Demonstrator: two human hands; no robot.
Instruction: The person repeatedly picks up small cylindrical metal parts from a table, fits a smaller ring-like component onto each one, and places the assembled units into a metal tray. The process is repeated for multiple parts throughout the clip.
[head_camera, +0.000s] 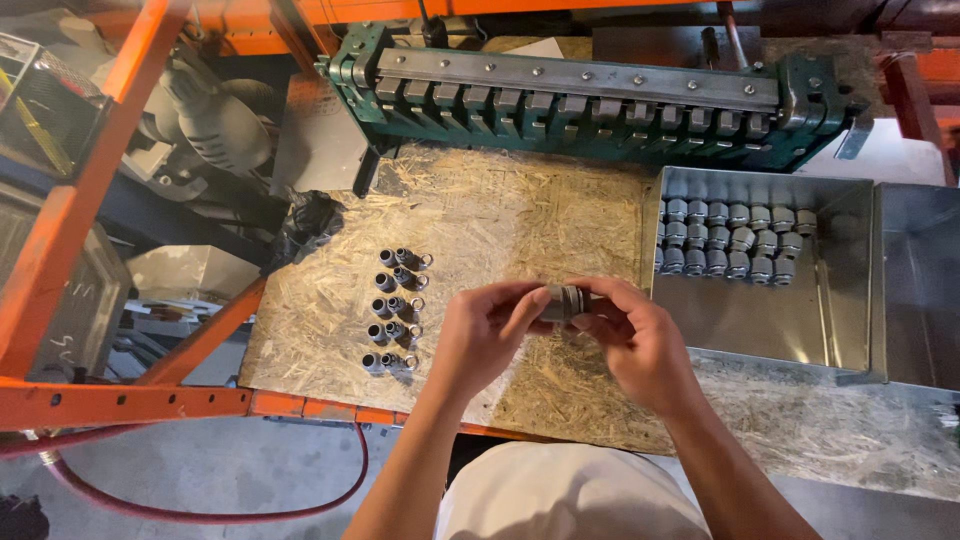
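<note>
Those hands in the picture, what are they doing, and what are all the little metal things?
The camera sits on a person's head and looks down, so you see their own two arms. The left hand and right hand together hold one small grey metal fitting. The workbench is rough chipboard. On its left lie two short rows of small fittings. On the right, a shiny metal tray holds more of them, lined up. At the back sits a long green metal machine with a row of teeth.
</note>
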